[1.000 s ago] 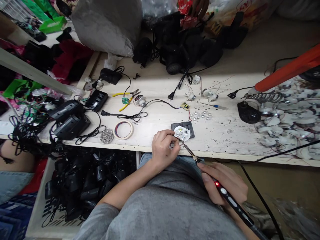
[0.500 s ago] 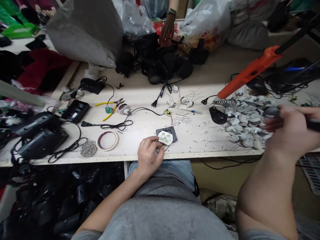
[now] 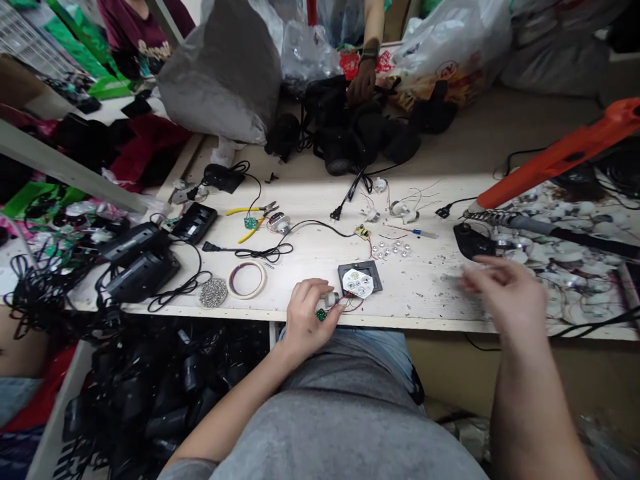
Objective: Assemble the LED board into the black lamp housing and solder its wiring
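Cluttered bench (image 3: 300, 257) — left hand (image 3: 309, 315) pinches a wired part (image 3: 331, 299) beside the lens plate (image 3: 359, 285), likely so nothing tugs loose — right hand (image 3: 510, 293) blurred, grip impossible to tell.

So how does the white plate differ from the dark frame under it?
Colour: the white plate is pale, the dark frame grey-black.
Outline: the white plate has cut-off corners, the dark frame looks rectangular.
Surface: the white plate carries several round spots; none show on the visible part of the dark frame.
Shared: both are on the bench, beside the left hand.
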A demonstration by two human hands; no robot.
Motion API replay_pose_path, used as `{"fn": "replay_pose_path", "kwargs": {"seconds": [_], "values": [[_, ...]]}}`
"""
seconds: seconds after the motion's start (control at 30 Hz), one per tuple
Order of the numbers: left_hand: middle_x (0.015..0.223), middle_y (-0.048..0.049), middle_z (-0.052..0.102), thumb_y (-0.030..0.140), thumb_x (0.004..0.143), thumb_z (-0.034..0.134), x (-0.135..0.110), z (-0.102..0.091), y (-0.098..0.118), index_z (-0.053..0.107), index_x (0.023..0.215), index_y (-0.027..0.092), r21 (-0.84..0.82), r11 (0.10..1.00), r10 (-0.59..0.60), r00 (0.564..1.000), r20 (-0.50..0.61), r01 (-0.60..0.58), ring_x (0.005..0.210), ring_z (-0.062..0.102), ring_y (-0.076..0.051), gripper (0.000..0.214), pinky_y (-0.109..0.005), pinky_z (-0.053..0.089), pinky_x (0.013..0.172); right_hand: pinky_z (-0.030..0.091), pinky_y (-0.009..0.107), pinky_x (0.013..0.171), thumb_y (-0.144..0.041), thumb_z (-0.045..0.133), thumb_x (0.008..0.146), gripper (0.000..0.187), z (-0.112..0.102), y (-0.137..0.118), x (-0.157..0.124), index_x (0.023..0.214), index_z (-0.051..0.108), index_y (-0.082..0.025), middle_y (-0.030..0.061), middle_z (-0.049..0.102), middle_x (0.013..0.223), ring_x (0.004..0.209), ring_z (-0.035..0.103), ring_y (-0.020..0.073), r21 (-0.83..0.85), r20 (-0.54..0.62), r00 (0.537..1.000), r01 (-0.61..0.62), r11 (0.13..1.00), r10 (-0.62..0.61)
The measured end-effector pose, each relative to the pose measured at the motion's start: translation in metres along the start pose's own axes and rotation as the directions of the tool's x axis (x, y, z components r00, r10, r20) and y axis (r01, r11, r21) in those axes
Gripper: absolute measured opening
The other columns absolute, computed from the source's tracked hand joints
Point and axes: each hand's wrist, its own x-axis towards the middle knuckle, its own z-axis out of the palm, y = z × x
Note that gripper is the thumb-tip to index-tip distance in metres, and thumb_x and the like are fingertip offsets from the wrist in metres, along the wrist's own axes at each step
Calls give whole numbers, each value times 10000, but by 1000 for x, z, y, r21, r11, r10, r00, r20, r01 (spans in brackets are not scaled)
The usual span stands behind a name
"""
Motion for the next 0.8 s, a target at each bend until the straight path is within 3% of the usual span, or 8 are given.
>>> {"fn": "replay_pose_path", "kwargs": {"seconds": [0.1,0.2,0.3,0.4,0.57,0.67,0.73,0.8], "values": [[1241,-129,675,319,815,788,20,3,-2,547,1313,199,-59,996,76,987,141,-68,1141,616,-283,566,-432,509,971,524,245,414,-528,775,797,373,23,6,-60,787,721,-159,24,686,551,442,660,174,-23,130,988,91,996,-87],[1344,-124,646,314,721,864,44,13,-2,498,1431,227,-80,991,130,930,343,-109,1222,576,-325,803,-482,483,1030,550,234,506,-396,706,895,230,44,-4,-109,838,731,-175,12,722,649,526,681,147,-80,236,945,252,965,-227],[1176,-87,722,236,708,863,58,22,-7,650,1282,234,-104,993,84,918,388,-47,1130,621,-305,613,-476,497,1005,544,224,564,-277,624,954,169,54,-16,-132,847,713,-181,16,727,723,580,663,123,-130,316,852,474,871,-417],[1115,-83,743,309,700,885,54,18,-16,727,1124,217,-336,933,-35,962,269,128,1080,662,-264,462,-436,520,991,533,227,567,-238,605,962,163,56,-21,-135,840,698,-182,16,711,727,590,643,121,-130,319,815,543,829,-484],[1137,-92,740,512,608,924,24,-8,-27,710,1136,230,-765,495,-327,904,276,412,928,715,-227,636,-381,600,827,580,269,702,-174,551,976,173,79,-31,-127,1059,703,-176,59,721,893,766,690,157,-129,349,743,642,756,-572],[1079,-83,748,515,623,913,6,-27,-27,701,1156,243,-821,276,-424,830,363,500,688,673,-154,635,-294,585,593,596,297,703,-156,543,965,312,110,-46,-127,1260,643,-153,118,700,1103,905,704,208,-155,580,571,778,609,-581],[1048,-84,752,514,624,910,-4,-43,-26,705,1149,242,-818,162,-474,771,426,552,513,557,-86,626,-210,442,395,583,294,623,-153,554,959,278,125,-54,-127,1216,658,-134,117,697,1043,846,701,217,-149,694,459,845,514,-554],[1036,-96,754,510,601,920,-14,-62,-27,712,1125,225,-802,85,-501,721,479,592,424,426,-32,631,-174,293,313,567,279,582,-177,541,981,200,125,-59,-127,1111,684,-123,93,678,917,757,685,197,-101,698,416,863,495,-582]]}}
